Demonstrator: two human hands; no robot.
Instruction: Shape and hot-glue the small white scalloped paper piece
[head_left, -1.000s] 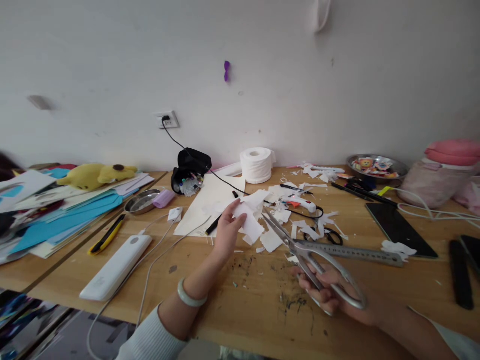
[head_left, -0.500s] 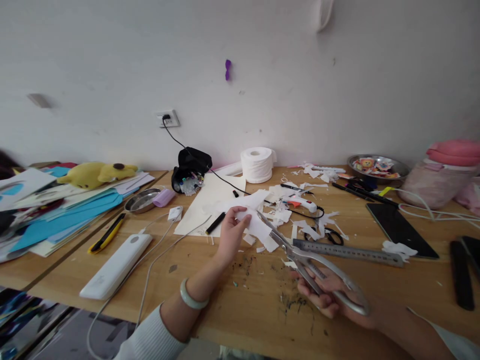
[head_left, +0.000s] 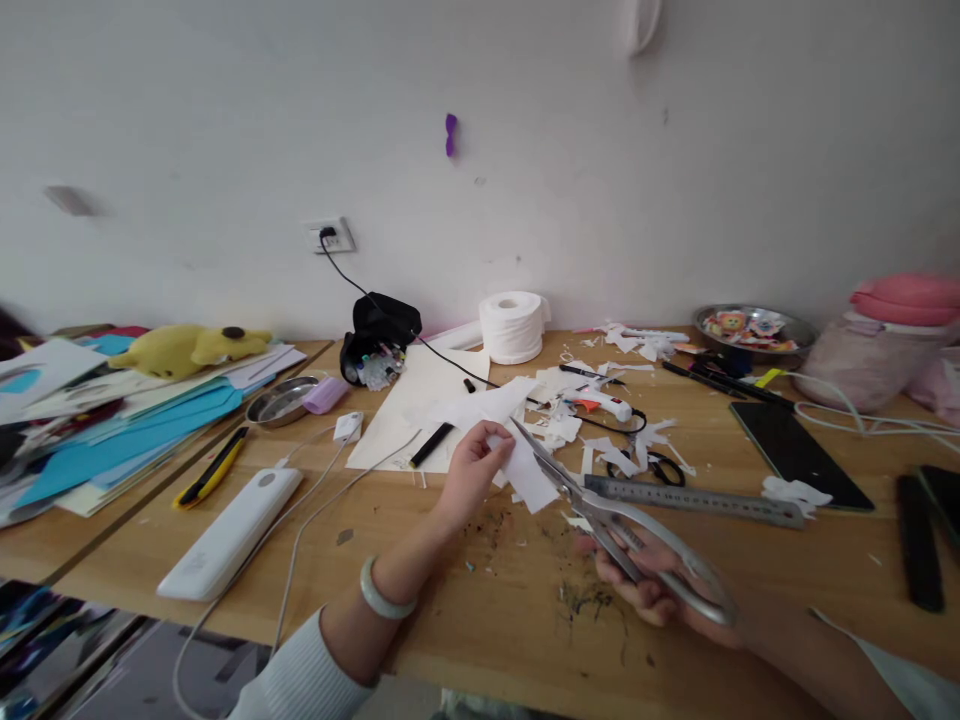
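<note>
My left hand (head_left: 474,468) pinches a piece of white paper (head_left: 529,474) between thumb and fingers, above the wooden table (head_left: 450,640). Large metal scissors (head_left: 600,505) are held in my right hand (head_left: 660,580), whose fingers wrap round the handles. The blades point up and left and meet the paper's right side, just right of my left fingertips. Whether the blades have the paper between them is hard to make out. White paper scraps (head_left: 559,430) lie behind the blades, beside a metal ruler (head_left: 697,500).
A toilet roll (head_left: 512,328), black pencil case (head_left: 382,335) and large white sheet (head_left: 397,415) lie behind my hands. At left are a power bank (head_left: 231,535), yellow cutter (head_left: 212,467) and coloured papers (head_left: 135,440). A black tablet (head_left: 801,455) and metal bowl (head_left: 754,335) stand right.
The paper in my left hand has turned, its lower part now hanging further down and right. The scissor blades look slightly more closed. The view has shifted a little.
</note>
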